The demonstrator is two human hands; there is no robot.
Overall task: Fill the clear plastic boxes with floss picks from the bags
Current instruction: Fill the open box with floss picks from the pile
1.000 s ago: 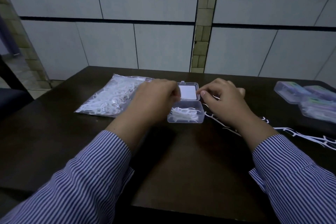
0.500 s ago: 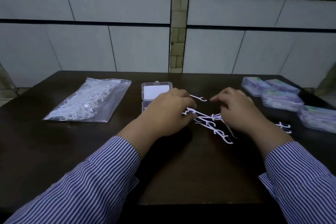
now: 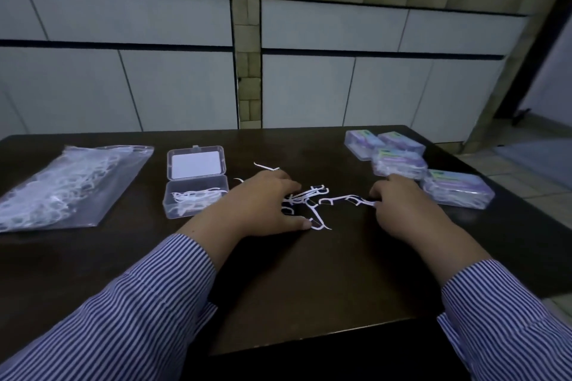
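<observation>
One bag [image 3: 66, 185] of picks, far left on table [image 3: 309, 281]. One open box [image 3: 195, 199] beside it, a few picks inside, lid flat behind. Four closed, filled boxes [image 3: 399, 161] clustered far right. Loose picks [image 3: 312, 201] between the hands, exact count unclear. Left hand [image 3: 263, 207] rests spread over them, fingers relaxed. Right hand [image 3: 402, 210] pinches one pick [image 3: 360, 201].

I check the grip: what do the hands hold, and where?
Right hand pinches a floss pick at its handle end. Left hand rests over loose picks; hold unclear.
</observation>
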